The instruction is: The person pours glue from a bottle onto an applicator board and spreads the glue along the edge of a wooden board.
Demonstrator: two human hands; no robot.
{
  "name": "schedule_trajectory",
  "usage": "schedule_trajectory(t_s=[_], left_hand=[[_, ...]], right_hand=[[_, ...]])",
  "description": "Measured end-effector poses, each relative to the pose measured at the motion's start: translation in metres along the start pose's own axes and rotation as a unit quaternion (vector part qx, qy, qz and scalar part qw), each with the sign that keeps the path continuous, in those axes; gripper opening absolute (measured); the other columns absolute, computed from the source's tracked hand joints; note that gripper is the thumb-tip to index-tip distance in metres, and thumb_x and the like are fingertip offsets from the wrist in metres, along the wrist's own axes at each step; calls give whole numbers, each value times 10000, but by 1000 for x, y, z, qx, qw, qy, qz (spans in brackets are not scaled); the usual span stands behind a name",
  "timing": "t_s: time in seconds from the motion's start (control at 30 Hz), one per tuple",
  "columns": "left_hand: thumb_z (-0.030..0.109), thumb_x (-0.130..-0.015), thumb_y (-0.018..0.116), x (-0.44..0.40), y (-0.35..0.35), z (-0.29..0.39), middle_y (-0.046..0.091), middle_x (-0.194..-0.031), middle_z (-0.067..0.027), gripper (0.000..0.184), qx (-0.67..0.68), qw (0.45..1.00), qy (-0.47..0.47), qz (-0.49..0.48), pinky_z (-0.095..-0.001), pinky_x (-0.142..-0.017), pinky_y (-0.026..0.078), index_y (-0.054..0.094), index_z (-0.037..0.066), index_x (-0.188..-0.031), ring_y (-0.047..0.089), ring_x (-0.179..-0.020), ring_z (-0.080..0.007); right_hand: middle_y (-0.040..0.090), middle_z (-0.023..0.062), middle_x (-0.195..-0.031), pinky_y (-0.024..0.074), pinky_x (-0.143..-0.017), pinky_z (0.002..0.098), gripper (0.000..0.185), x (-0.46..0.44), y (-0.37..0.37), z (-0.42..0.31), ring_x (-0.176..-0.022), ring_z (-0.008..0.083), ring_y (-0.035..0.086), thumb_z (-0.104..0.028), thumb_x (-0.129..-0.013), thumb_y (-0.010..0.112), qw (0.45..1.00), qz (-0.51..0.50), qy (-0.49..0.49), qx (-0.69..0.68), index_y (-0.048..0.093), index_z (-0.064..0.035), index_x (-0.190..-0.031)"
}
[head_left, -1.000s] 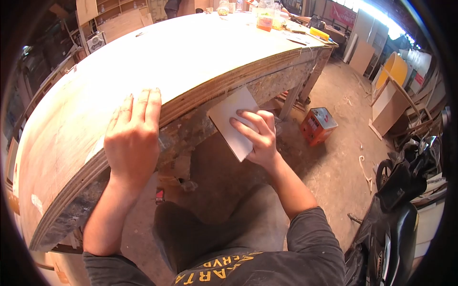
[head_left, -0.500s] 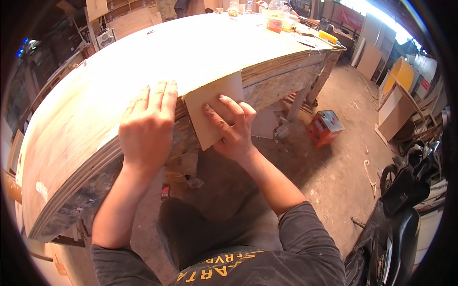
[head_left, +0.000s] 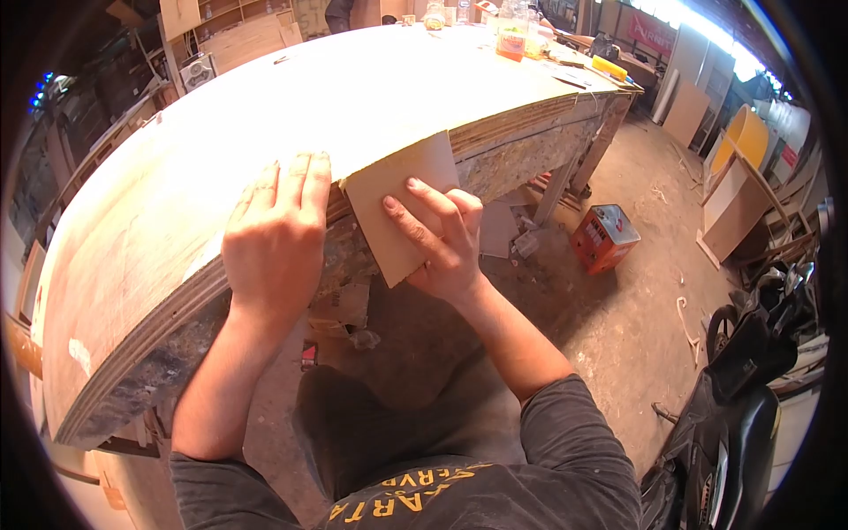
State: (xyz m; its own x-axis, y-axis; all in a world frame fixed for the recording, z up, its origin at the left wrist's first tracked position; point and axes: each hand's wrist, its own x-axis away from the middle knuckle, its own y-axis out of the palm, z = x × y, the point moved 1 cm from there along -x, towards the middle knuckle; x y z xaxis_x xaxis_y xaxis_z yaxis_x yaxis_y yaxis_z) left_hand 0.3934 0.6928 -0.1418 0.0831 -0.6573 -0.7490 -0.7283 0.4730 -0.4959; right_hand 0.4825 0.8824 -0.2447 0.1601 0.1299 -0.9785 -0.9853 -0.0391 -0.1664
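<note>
My left hand [head_left: 276, 234] rests flat on the brightly lit wooden tabletop [head_left: 141, 203] near its edge, fingers stretched out and holding nothing. Against that edge, my right hand [head_left: 442, 238] grips a thin, flat beige board [head_left: 402, 194]. Its index and middle fingers lie across the board's face, while the thumb is mostly hidden. The board's upper edge meets the tabletop's rim, and its lower corner hangs below it. Layered wood shows along the rim [head_left: 521, 119] to the right of the board.
Jars and bottles [head_left: 511, 40] stand at the table's far end beside a yellow tool [head_left: 609, 68]. An orange-red tin [head_left: 605, 238] sits on the floor to the right. A motorbike [head_left: 742, 406] is at the lower right, with wooden pieces [head_left: 742, 203] behind it.
The beige board's lower corner has shifted slightly right and down, with my right hand moving along. My left hand has stayed almost in place.
</note>
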Motion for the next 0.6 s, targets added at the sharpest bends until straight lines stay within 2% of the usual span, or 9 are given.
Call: schedule_trajectory(t_s=[0.07,0.17,0.37,0.47,0.5,0.53,0.6], left_hand=[[102,-896,630,0,0,0,723,-1300,-134,420,-5,1000,3,1,-399,-1001,565,685,47,-1308,702,-1190,-301],[103,-895,628,0,0,0,725,-1291,-132,418,-8,1000,5,2,-396,-992,569,689,52,-1306,705,-1182,-298],[103,-890,622,0,1,0,732,-1262,-126,393,-13,1000,1,17,-393,-975,575,700,59,-1273,713,-1146,-296],[105,-886,620,2,4,1,723,-1268,-123,391,-6,1000,-4,18,-390,-968,574,694,50,-1265,706,-1150,-291],[95,-887,624,3,-1,-3,717,-1291,-133,416,3,1000,-10,-1,-401,-986,567,678,47,-1296,698,-1175,-308],[85,-888,628,0,-4,-2,710,-1314,-144,443,22,1000,-11,-17,-412,-1003,560,663,43,-1328,691,-1200,-325],[90,-898,644,0,-14,-4,692,-1357,-159,476,70,996,-12,-53,-426,-1036,543,638,34,-1370,667,-1247,-345]], right_hand=[[640,72,-1394,452,-918,401,543,5,1,-1,-1068,289,512,-326,-767,809,1000,16,-5,2,770,-173,-1287],[640,2,-1374,427,-853,422,597,12,-4,-4,-1053,253,516,-340,-719,820,1000,-5,17,-5,745,-247,-1304],[661,4,-1330,449,-878,424,584,19,-31,-11,-1089,266,527,-278,-685,844,993,-108,46,-13,760,-233,-1261],[631,108,-1336,487,-931,443,539,26,-50,-12,-1113,269,553,-173,-765,796,993,-88,42,-67,728,-122,-1297],[605,167,-1345,503,-946,442,526,32,-47,-14,-1107,268,573,-95,-792,727,971,5,116,-209,695,-56,-1315],[578,225,-1354,519,-961,441,515,35,-49,-18,-1100,268,593,-18,-818,658,918,95,194,-334,662,10,-1333],[525,293,-1393,540,-954,429,544,36,-64,-23,-1103,280,629,81,-801,511,844,110,291,-437,614,90,-1334]])
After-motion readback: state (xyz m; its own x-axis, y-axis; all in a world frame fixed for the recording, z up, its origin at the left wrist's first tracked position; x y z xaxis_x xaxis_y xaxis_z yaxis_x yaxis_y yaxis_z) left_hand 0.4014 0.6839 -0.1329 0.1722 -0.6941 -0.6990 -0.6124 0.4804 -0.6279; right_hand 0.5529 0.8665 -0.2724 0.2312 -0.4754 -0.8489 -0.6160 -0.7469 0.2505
